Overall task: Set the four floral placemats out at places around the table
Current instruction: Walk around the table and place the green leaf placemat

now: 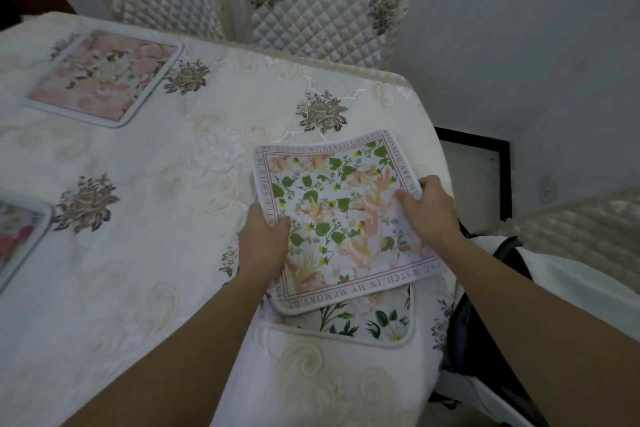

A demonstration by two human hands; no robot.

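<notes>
Left hand (265, 239) and right hand (427, 208) grip opposite edges of a square, text-bordered floral placemat (343, 218) at frame centre, overlapping a white-flowered placemat (374, 321). A pink mat (104, 78) lies upper left on the embroidered desk (145, 253).

Both my bare forearms reach forward from the bottom of the view, the left one coming in from the lower left and the right one from the lower right, converging ahead of me. My left hand (264, 242) lies palm down with the thumb (277, 224) pressed on top and the other fingers tucked out of sight beneath. My right hand (427, 207) is bent at the wrist, its fingers (408, 197) curled inward and pinching from the opposite side.
</notes>
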